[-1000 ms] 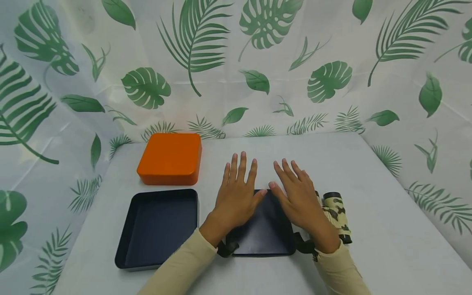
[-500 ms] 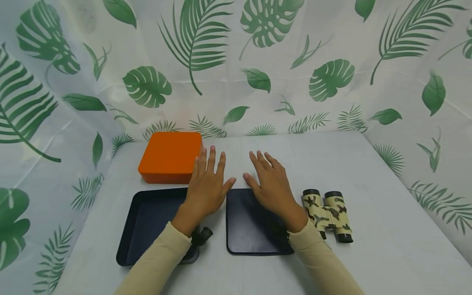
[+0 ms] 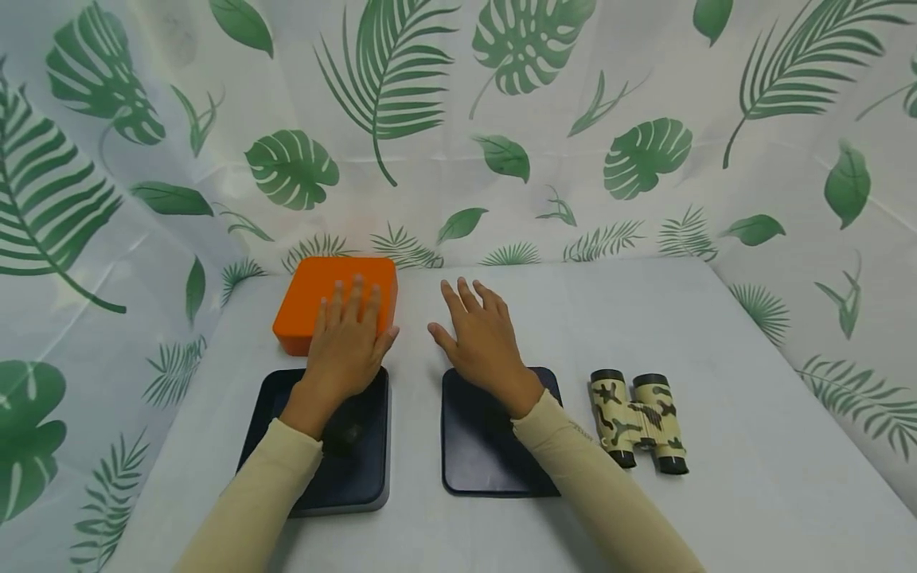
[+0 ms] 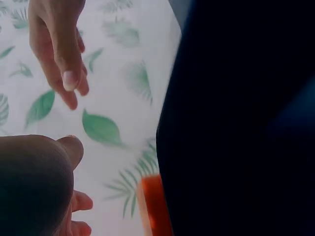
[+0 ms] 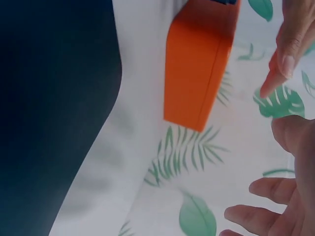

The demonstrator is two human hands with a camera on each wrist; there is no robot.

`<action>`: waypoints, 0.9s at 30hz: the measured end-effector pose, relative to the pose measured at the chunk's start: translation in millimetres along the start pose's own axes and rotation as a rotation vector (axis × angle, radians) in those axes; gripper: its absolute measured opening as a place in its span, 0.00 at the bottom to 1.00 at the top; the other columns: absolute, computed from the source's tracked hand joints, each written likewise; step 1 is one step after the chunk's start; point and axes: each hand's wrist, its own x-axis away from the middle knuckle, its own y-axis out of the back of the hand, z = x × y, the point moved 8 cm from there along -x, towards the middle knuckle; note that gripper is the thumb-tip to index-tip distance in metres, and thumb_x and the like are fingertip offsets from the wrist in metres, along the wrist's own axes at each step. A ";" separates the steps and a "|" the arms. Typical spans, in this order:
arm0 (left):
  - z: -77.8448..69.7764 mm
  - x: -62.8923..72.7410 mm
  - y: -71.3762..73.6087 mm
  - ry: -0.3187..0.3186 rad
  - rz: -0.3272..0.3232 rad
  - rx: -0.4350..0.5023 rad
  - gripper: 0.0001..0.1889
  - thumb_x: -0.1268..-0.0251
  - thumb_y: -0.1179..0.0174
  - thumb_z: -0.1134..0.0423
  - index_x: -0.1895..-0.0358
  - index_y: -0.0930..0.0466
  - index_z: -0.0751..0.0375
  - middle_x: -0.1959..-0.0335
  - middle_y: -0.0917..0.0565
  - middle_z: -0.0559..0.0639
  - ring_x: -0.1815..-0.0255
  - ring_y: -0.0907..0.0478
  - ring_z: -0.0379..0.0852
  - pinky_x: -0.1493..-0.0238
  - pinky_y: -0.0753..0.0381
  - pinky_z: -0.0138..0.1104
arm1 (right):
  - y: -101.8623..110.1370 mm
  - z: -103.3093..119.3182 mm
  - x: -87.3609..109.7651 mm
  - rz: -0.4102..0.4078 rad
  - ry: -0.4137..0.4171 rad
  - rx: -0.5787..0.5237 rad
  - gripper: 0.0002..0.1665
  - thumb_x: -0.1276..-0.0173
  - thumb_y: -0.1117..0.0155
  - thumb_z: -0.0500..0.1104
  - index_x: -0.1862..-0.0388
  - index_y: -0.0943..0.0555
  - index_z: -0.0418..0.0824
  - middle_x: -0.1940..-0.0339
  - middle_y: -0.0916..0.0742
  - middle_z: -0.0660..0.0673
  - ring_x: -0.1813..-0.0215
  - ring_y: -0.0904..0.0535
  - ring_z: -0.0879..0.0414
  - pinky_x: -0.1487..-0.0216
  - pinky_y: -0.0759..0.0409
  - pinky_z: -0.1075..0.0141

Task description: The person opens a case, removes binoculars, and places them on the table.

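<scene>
My left hand (image 3: pixel 342 350) is held above the dark blue tray (image 3: pixel 384 461), its blurred, spread fingers overlapping the orange box (image 3: pixel 310 298) in the head view. Nothing is held in it. My right hand (image 3: pixel 481 338), with lightly bent fingers and thumb apart, hovers over the far part of a flat dark blue panel (image 3: pixel 473 458); it holds nothing. Dark surfaces fill one side of each wrist view. In the right wrist view the orange box (image 5: pixel 197 69) appears between the dark panel and my hands.
Camouflage binoculars (image 3: pixel 641 420) lie to the right of the dark panel. White cloth (image 3: pixel 645 318) covers the table, and a leaf-patterned sheet (image 3: pixel 430 103) stands around its back and sides.
Both hands have swept left, the left from the dark panel to over the tray, the right off the binoculars to over the panel. The objects stay put.
</scene>
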 end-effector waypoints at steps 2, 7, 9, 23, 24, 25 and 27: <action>9.5 -1.1 3.4 0.006 0.002 0.010 0.40 0.13 0.56 0.41 0.12 0.53 0.61 0.11 0.58 0.66 0.11 0.64 0.71 0.14 0.63 0.66 | -2.4 5.5 -6.0 -0.007 0.006 -0.001 0.43 0.18 0.41 0.61 0.14 0.37 0.42 0.17 0.29 0.34 0.16 0.36 0.35 0.16 0.41 0.39; 31.9 -4.7 14.2 0.018 -0.013 0.071 0.39 0.14 0.54 0.42 0.14 0.47 0.65 0.12 0.53 0.70 0.12 0.59 0.74 0.17 0.58 0.69 | -6.8 16.6 -20.1 -0.047 -0.004 -0.069 0.41 0.21 0.36 0.59 0.18 0.31 0.40 0.25 0.19 0.37 0.29 0.24 0.38 0.25 0.27 0.43; 41.0 -6.8 18.1 0.026 -0.034 0.093 0.38 0.14 0.52 0.43 0.17 0.43 0.67 0.15 0.48 0.73 0.15 0.53 0.76 0.19 0.52 0.71 | -9.5 19.0 -25.6 -0.048 -0.024 -0.138 0.40 0.22 0.34 0.58 0.20 0.29 0.40 0.30 0.16 0.38 0.34 0.22 0.39 0.30 0.23 0.45; 107.0 -20.8 30.9 0.167 -0.124 0.249 0.35 0.22 0.38 0.44 0.26 0.30 0.66 0.32 0.32 0.76 0.33 0.38 0.76 0.39 0.36 0.68 | -41.0 18.3 -52.4 0.086 -0.206 -0.623 0.39 0.26 0.28 0.54 0.22 0.29 0.42 0.39 0.13 0.36 0.39 0.16 0.40 0.39 0.16 0.49; 111.5 -21.8 31.0 0.177 -0.118 0.267 0.35 0.23 0.38 0.43 0.26 0.30 0.65 0.32 0.32 0.77 0.32 0.38 0.77 0.38 0.37 0.69 | -42.9 18.2 -53.5 0.096 -0.216 -0.639 0.39 0.26 0.28 0.54 0.22 0.29 0.43 0.38 0.14 0.36 0.39 0.16 0.41 0.39 0.16 0.50; 115.8 -22.9 31.0 0.185 -0.111 0.287 0.35 0.23 0.37 0.43 0.26 0.30 0.65 0.32 0.33 0.77 0.31 0.39 0.77 0.37 0.38 0.70 | -44.6 18.2 -54.7 0.104 -0.224 -0.655 0.40 0.26 0.28 0.54 0.22 0.29 0.43 0.38 0.14 0.36 0.39 0.16 0.41 0.39 0.16 0.50; 123.8 -24.6 30.7 0.199 -0.091 0.323 0.36 0.25 0.36 0.43 0.25 0.31 0.65 0.32 0.33 0.77 0.29 0.40 0.78 0.35 0.39 0.71 | -46.9 18.3 -57.0 0.116 -0.238 -0.676 0.41 0.27 0.27 0.54 0.22 0.30 0.44 0.38 0.14 0.37 0.39 0.16 0.43 0.40 0.15 0.51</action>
